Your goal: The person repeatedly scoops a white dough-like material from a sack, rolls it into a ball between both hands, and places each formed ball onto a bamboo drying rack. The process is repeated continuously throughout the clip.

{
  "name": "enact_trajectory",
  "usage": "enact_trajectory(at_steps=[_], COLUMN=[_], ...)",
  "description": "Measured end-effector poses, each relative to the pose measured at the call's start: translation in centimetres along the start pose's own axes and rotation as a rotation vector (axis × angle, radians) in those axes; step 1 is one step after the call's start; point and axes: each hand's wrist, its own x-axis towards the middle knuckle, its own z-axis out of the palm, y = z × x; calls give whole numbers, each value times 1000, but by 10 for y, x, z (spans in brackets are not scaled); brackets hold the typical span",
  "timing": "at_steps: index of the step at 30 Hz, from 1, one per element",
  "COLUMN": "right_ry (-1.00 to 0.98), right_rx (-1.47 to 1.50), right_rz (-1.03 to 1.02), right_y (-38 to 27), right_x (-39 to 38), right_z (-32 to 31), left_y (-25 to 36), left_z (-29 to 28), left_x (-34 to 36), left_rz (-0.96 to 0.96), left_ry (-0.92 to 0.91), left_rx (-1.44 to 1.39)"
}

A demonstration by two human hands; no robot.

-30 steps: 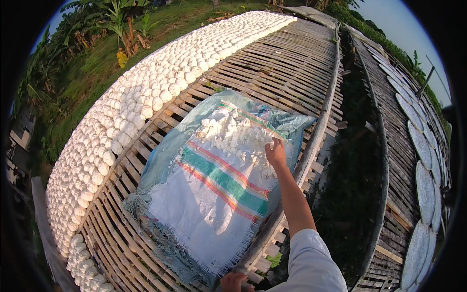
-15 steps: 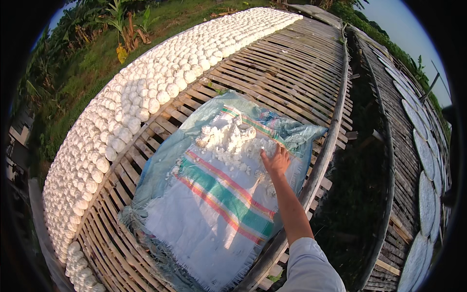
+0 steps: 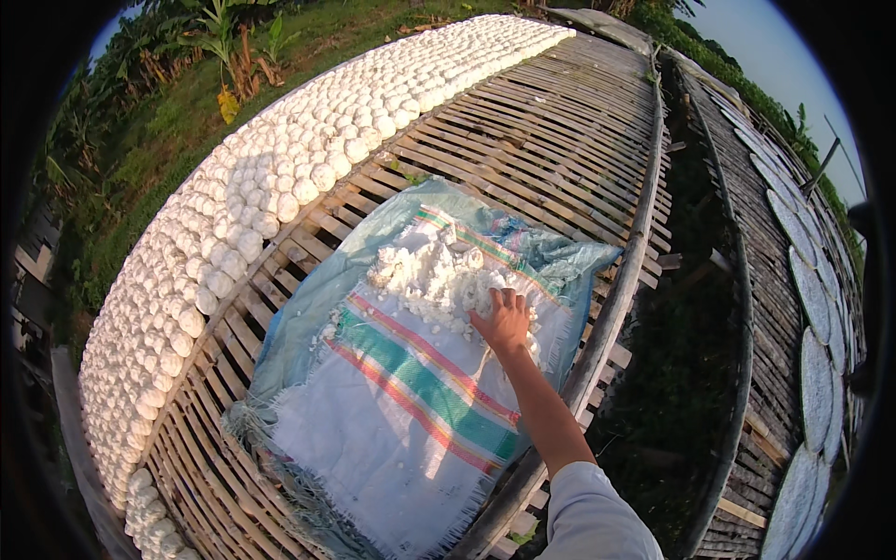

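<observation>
My right hand [image 3: 503,317] is on the near right part of a loose heap of crumbly white lumps [image 3: 420,271], fingers apart and slightly bent, fingertips among the pieces. I cannot make out anything gripped in it. The heap lies on a white woven sack [image 3: 364,420] with green, red and yellow stripes and frayed edges. Beneath the sack spreads a pale blue plastic sheet [image 3: 308,308], crumpled at its far and near left edges, on a bamboo slat rack [image 3: 504,131]. My left hand is out of view.
Dense rows of white rounded lumps [image 3: 224,215] line the rack's left side. A pole [image 3: 627,289] edges its right. Beyond a dark gap, another slatted rack [image 3: 761,373] carries pale round sheets [image 3: 815,392]. Grass [image 3: 159,131] and banana plants [image 3: 233,56] lie left.
My right hand has moved from the sack's right edge leftward and down onto the heap. My left hand, seen at the lower edge a second ago, has left view.
</observation>
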Motion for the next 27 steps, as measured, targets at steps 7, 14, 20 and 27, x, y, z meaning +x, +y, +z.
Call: enact_trajectory(at_steps=[7,14,20,27], right_ry=[-141,-257,-156,110], right_rx=[-157,-262,104,1423], right_rz=[-53,-204,67,607], right_y=[-4,-1,22,43], right_x=[-9,-37,1,28], right_z=[2,9,10,-54], left_y=[1,0,2,8], left_z=[1,5,8,9], left_x=[-2,1,-2,-13], left_rz=[-1,-7,13,20], left_ry=[16,31,79,153], left_rx=[-5,-11,-26,-76])
